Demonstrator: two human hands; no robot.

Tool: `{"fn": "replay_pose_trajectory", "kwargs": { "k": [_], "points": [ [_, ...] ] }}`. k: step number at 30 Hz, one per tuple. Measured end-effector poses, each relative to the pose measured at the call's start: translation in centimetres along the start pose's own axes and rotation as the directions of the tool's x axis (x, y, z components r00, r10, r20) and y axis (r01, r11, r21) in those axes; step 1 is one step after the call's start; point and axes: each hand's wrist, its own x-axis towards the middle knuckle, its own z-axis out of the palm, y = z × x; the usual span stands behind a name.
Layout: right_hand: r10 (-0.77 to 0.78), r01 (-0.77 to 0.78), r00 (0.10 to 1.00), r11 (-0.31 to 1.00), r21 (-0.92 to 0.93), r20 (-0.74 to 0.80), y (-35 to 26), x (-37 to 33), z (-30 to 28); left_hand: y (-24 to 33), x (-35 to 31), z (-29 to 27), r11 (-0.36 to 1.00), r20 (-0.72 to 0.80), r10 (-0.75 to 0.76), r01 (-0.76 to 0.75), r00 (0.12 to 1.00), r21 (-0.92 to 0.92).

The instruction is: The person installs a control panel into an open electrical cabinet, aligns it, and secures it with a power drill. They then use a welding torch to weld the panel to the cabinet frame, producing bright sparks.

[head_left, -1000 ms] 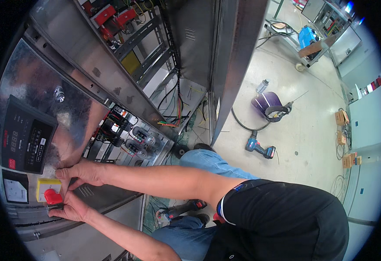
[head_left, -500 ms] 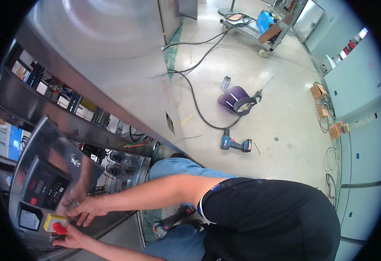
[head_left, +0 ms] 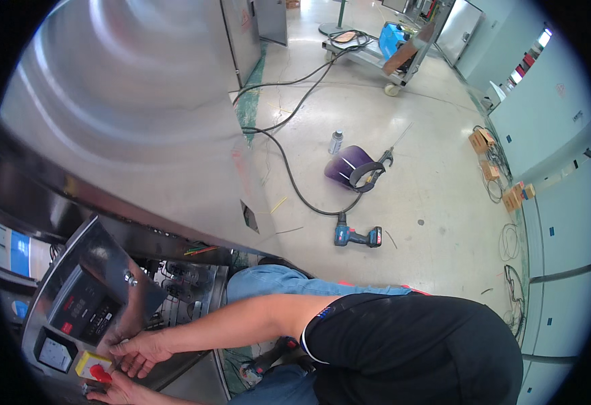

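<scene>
A red rotary knob (head_left: 97, 372) on a yellow square plate (head_left: 91, 362) sits at the lower end of a metal control panel (head_left: 95, 251). My left hand (head_left: 121, 390) reaches in from below, with thumb and fingers around the knob's near side. Some of its fingertips lie by a small metal piece at the panel edge. Beside the plate, my right hand (head_left: 148, 351) has its fingers apart and partly curled, with the thumb stretched toward the plate. Above them, the panel carries a black display unit (head_left: 86, 310) and a square white gauge (head_left: 55, 354).
An open cabinet with wired components (head_left: 187, 280) lies beyond my right forearm. On the floor are a cordless drill (head_left: 357, 234), a purple face shield (head_left: 349, 167), a spray can (head_left: 336, 142) and a black cable (head_left: 283, 169). A power tool (head_left: 268, 358) lies between my legs.
The view has shifted, so the panel and floor tools sit lower, and less of the cabinet's interior shows. Both hands remain by the yellow plate and red knob.
</scene>
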Motion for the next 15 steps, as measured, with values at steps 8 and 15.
{"fn": "replay_pose_trajectory", "kwargs": {
  "k": [8,15],
  "points": [
    [-0.066,0.067,0.937,0.998,-0.009,-0.342,0.6,-5.4,-1.1,1.1,3.3,-2.9,0.977,0.204,-0.081,0.118,0.976,-0.177],
    [-0.178,0.226,0.967,0.930,0.289,-0.184,-1.3,-8.3,-2.0,1.0,7.6,-9.0,0.911,0.442,0.241,-0.358,0.864,0.203]
  ]
}}
